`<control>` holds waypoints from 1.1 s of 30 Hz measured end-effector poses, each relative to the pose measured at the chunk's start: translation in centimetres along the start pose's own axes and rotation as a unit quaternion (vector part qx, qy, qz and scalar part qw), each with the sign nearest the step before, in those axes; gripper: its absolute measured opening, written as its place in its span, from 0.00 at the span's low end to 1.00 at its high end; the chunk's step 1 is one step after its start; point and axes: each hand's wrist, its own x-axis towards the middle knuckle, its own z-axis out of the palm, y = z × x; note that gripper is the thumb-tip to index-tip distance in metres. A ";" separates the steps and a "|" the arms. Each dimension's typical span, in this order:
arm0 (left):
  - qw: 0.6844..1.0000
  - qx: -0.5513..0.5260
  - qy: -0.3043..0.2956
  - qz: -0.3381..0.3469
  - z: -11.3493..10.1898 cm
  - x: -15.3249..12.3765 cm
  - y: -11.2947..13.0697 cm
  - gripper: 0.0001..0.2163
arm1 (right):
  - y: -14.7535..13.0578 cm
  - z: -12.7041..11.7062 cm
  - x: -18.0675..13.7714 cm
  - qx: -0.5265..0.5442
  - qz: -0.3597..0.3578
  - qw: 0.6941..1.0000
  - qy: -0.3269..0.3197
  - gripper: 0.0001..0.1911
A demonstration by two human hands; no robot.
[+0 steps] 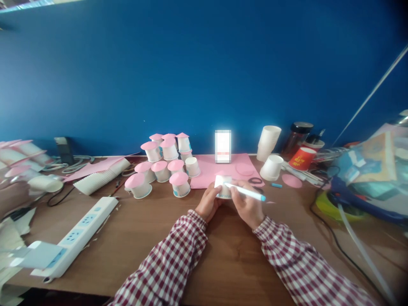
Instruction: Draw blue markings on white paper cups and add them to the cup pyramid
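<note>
My left hand (208,200) is closed around the left side of a white paper cup (224,182), which stands upside down over the table's middle. Blue marks show low on the cup's side. A white marker with a light blue end (250,192) is pinched in my right hand (247,205), its tip at the cup's upper wall. The marker's blue cap (276,185) lies on the table to the right. Beyond my hands is a sheet of pink paper (208,170) with scissors (255,181) on its right edge.
Several upturned cups with pink cone tops (161,171) stand left of centre, beside a plain cup (192,167). A white power strip (83,231) lies front left. Stacked cups (268,142), a red cup (302,158) and a dark cable (331,233) are right. Another person's hand (12,195) is far left.
</note>
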 end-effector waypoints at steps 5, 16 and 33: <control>1.000 0.001 -0.003 0.000 0.1 -0.1 0.1 0.15 | -0.1 0.0 0.0 0.001 0.002 1.000 0.001 0.06; 1.000 0.002 0.009 -0.005 0.3 -0.2 0.3 0.17 | -0.1 -0.1 0.0 0.006 0.013 1.000 -0.005 0.06; 1.000 -0.003 0.008 -0.016 0.2 -0.1 0.4 0.17 | 0.0 -0.2 0.2 0.005 0.028 0.999 0.018 0.07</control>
